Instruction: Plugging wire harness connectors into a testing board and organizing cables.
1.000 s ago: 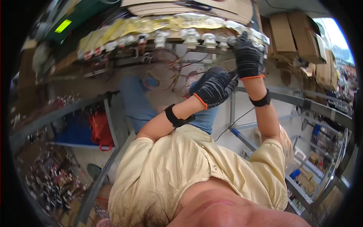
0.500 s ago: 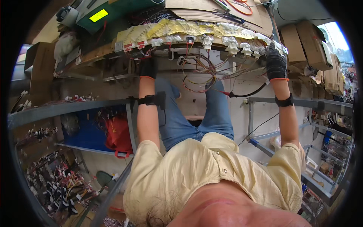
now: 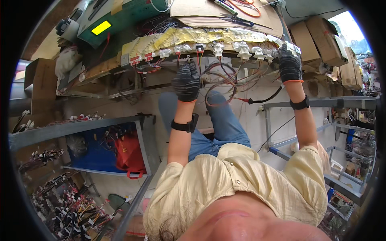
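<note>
A row of plug connectors runs along a board (image 3: 102, 66) edge under yellowed tape (image 3: 193, 36), with wires hanging down. My left hand (image 3: 186, 82), in a black glove with an orange cuff, is raised just below the middle-left of the row. Its fingers are drawn together near a small pale piece; what they hold is unclear. At the row's right end, my right hand (image 3: 290, 67), gloved alike, has curled fingers against the last white connectors, which it partly hides. Between the hands hangs a loose loop of wire harness (image 3: 219, 82), joined to a thick black cable (image 3: 267, 96).
A green box with a lit yellow display (image 3: 101, 27) stands at the back left. Cardboard (image 3: 193, 21) behind the row bears black snips (image 3: 239, 20) and a marker (image 3: 224, 5). Metal frames (image 3: 80, 120) flank me; cardboard boxes (image 3: 323, 38) are stacked at right.
My left hand has moved right, from under the red connectors to below the middle of the row, and its fingers now show. My right hand stays at the right end. The view has shifted slightly.
</note>
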The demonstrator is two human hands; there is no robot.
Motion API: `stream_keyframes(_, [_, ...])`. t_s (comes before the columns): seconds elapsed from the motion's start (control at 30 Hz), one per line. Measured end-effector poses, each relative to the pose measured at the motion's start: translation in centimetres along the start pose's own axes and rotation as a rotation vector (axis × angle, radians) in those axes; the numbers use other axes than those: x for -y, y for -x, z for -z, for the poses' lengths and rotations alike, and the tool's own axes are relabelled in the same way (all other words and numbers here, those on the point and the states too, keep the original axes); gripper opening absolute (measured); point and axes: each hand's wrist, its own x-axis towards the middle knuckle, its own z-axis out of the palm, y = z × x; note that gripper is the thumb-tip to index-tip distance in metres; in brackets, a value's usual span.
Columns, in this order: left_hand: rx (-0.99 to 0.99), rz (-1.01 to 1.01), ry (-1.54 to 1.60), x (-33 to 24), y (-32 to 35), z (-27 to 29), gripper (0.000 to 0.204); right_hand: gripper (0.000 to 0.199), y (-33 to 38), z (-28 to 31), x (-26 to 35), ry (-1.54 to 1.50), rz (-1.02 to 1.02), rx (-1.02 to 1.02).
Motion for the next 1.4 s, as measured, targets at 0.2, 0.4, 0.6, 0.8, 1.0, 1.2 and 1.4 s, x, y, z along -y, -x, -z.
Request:
stream_keyframes(0.2, [-0.041,0.063,-0.045,-2.0,-0.7,0.0,0.017,0.034,0.3,0.2,-0.7,-0.025,-0.113,0.165])
stream_keyframes(0.4, [0.044,0.097,-0.022,-2.2,-2.0,0.1,0.019,0.034,0.1,-0.6,-1.0,0.017,-0.066,0.093])
stream_keyframes(0.6, [0.249,0.089,-0.194,0.0,-0.7,0.8,0.020,0.030,0.5,-4.0,-1.7,-0.214,-0.004,-0.036])
stream_keyframes(0.8, [0.093,0.173,-0.053,-2.1,0.9,4.8,0.023,0.041,0.9,0.8,-0.5,0.082,-0.092,0.258])
stream_keyframes(1.0, [0.076,0.153,0.076,-0.3,2.3,6.4,0.018,0.041,1.0,0.6,-0.1,0.031,-0.028,0.184])
stream_keyframes(1.2, [0.140,0.226,0.029,-0.2,2.9,8.0,0.018,0.043,1.2,-1.3,-1.6,0.050,0.008,0.132])
stream_keyframes(1.4, [-0.198,-0.336,-0.141,-0.9,-6.6,5.5,0.019,0.059,2.8,4.8,-1.5,0.072,0.032,-0.142])
